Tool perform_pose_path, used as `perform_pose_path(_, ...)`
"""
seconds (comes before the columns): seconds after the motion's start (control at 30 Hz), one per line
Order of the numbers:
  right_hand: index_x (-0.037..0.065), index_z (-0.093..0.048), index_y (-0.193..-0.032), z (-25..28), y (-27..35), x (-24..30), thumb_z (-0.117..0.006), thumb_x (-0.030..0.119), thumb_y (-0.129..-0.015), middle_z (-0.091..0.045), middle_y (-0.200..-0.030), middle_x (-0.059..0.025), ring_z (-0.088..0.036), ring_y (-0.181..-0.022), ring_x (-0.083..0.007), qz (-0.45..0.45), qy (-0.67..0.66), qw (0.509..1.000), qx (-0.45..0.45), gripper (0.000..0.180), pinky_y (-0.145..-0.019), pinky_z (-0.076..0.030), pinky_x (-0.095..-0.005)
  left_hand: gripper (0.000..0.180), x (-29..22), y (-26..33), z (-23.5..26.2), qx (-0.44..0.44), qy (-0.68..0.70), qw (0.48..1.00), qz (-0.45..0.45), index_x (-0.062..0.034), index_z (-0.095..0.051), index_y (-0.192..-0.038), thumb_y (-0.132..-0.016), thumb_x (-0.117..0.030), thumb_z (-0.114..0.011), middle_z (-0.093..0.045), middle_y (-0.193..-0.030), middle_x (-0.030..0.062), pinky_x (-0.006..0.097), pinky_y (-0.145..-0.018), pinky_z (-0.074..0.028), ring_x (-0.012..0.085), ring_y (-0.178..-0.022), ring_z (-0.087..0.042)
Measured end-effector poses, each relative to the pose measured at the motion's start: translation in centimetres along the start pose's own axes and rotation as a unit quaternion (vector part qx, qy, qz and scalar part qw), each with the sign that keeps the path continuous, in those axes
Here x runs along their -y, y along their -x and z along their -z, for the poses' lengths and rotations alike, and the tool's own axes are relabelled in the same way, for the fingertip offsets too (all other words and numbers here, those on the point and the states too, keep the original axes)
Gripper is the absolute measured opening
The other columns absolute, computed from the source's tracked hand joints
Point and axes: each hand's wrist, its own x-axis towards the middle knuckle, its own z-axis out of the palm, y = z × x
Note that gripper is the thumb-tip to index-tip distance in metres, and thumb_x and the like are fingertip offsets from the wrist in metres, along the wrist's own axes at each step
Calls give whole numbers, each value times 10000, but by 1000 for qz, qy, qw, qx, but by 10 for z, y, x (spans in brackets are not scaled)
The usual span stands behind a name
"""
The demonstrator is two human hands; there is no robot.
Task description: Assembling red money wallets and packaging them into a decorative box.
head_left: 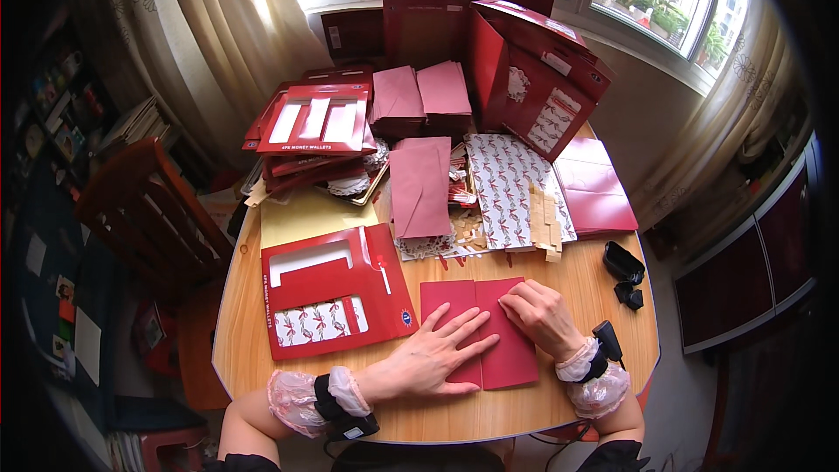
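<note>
A red card [447, 295] with two panels meeting along a middle seam lies on the wooden table in front of me. My left hand [441, 348] rests flat across its lower left part, fingers spread. At the upper part of the right panel, my right hand [538, 313] has its fingers pinched together, tips down against the card. Whatever may be between those fingertips is hidden. Left of the card lies a flat red box sleeve [384, 297] with cut-out windows, a patterned sheet showing through one of them.
Beyond the card sit pink envelopes [419, 192], a patterned stack [502, 183] with tan strips [545, 223], and shiny red sheets [598, 183]. Stacked red sleeves [315, 118] are at far left, tall red boxes [546, 79] behind. A black case [623, 262] lies near the right edge.
</note>
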Motion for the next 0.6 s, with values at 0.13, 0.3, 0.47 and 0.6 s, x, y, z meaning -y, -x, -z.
perform_pose_path(0.13, 22, -651, -878, 0, 0, 0, -669, 82, -848, -597, -823, -71, -622, -785, -238, 2, 3, 1000, 1, 69, -682, -533, -342, 770, 0, 0, 0, -3, 0, 1000, -2, -177, -337, -1558, -959, -646, -458, -241, -1627, 179, 571, -1208, -112, 296, -1521, -214)
perform_pose_path(0.3, 24, -653, -869, -1, 0, 0, -673, 84, -849, -601, -826, -70, -623, -783, -238, 3, 4, 1000, 0, 66, -678, -533, -344, 769, 0, 0, 0, 0, -2, 1000, -1, -181, -336, -1559, -959, -646, -458, -241, -1627, 179, 572, -1207, -114, 296, -1521, -215)
perform_pose_path(0.47, 34, -660, -881, 1, 1, 0, -682, 96, -864, -603, -827, -57, -627, -781, -225, -2, -4, 1000, -9, 68, -635, -533, -337, 764, 0, 0, 1, -2, 2, 1000, 0, -183, -337, -1558, -959, -642, -462, -240, -1628, 179, 571, -1206, -117, 296, -1521, -216)
perform_pose_path(0.6, 34, -657, -873, 2, 1, 4, -726, 59, -827, -629, -832, -71, -636, -770, -244, -21, -10, 1000, 4, 86, -632, -536, -351, 777, -1, 0, 1, -3, 6, 1000, -5, -135, -342, -1554, -957, -615, -471, -233, -1625, 207, 571, -1208, -137, 333, -1514, -225)
